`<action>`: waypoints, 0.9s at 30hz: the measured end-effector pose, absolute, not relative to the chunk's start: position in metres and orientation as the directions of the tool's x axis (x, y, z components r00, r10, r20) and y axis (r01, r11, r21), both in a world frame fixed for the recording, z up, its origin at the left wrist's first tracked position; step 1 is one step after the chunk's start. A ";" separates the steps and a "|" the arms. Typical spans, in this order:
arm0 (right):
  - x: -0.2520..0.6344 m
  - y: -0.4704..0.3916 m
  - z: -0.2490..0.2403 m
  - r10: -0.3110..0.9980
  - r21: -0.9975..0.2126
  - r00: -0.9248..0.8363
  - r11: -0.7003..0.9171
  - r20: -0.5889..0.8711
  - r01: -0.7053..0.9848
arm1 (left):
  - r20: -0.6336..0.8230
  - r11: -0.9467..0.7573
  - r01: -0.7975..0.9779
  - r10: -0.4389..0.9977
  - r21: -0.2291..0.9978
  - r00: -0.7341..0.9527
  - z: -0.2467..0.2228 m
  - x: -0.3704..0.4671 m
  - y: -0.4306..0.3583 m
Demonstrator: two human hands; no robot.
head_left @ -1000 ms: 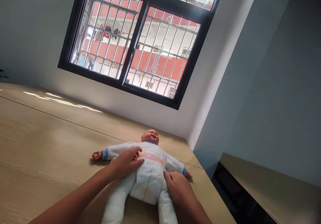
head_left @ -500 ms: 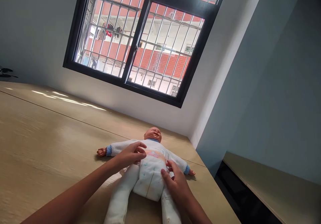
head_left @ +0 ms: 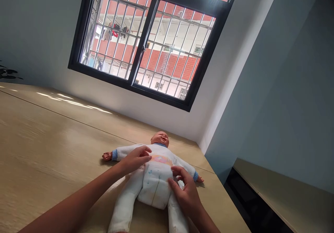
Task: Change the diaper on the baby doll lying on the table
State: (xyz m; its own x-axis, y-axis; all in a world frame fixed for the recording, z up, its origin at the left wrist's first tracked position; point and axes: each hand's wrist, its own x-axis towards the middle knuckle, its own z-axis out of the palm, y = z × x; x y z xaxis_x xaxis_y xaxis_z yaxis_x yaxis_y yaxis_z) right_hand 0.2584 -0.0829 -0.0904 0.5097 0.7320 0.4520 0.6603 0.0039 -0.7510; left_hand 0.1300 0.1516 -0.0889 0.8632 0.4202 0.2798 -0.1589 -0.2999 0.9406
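A baby doll [head_left: 160, 139] lies on its back with arms spread, in a white top with blue cuffs. Around its hips is a white diaper [head_left: 156, 186] with a coloured band at the waist. My left hand [head_left: 137, 160] rests at the left side of the waistband, thumb and fingers apart. At the diaper's right side is my right hand [head_left: 184, 187], its thumb and fingers curved and apart near the edge. Part of each hand's fingertips is hidden against the doll.
The doll lies on a wooden table [head_left: 52, 135]. Behind the table stands a wall with a barred window [head_left: 143, 48]. A lower wooden surface [head_left: 281, 187] is at the right, and dark leaves [head_left: 9, 74] show at far left.
The view has shifted slightly. My left hand has moved a little left and down on the doll, while my right hand stays beside the diaper with small finger movements.
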 end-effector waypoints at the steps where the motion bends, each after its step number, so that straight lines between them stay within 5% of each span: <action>1: 0.257 -0.083 -0.090 0.724 -0.765 0.524 0.008 0.448 0.644 | 0.276 -0.274 -0.171 0.410 0.946 0.869 -0.087 0.131 0.151; 5: 0.251 -0.079 -0.089 0.684 -0.867 0.628 0.016 0.372 0.497 | 0.264 -0.249 -0.173 0.400 0.953 0.878 -0.088 0.134 0.149; 11: 0.248 -0.077 -0.084 0.694 -0.944 0.649 0.146 0.310 0.295 | 0.386 -0.488 -0.133 0.466 0.863 0.796 -0.095 0.134 0.152; 19: 0.230 -0.089 -0.073 0.617 -0.841 0.591 0.251 0.520 0.479 | 0.413 -0.436 -0.213 0.439 0.875 0.798 -0.082 0.129 0.154; 24: 0.233 -0.088 -0.080 0.590 -0.806 0.598 0.167 0.543 0.568 | 0.298 -0.213 -0.242 0.300 0.947 0.906 -0.060 0.110 0.139; 27: 0.234 -0.091 -0.076 0.713 -0.829 0.483 0.252 0.509 0.500 | 0.262 -0.117 -0.243 0.191 0.963 0.946 -0.047 0.098 0.131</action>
State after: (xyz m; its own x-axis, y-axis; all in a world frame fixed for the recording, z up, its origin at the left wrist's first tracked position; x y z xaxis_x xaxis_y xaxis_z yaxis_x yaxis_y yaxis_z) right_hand 0.2340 -0.0912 -0.0763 0.4832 0.7127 0.5085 0.4998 0.2523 -0.8285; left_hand 0.0983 0.1307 -0.0467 0.9460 0.1910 0.2617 -0.2429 -0.1167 0.9630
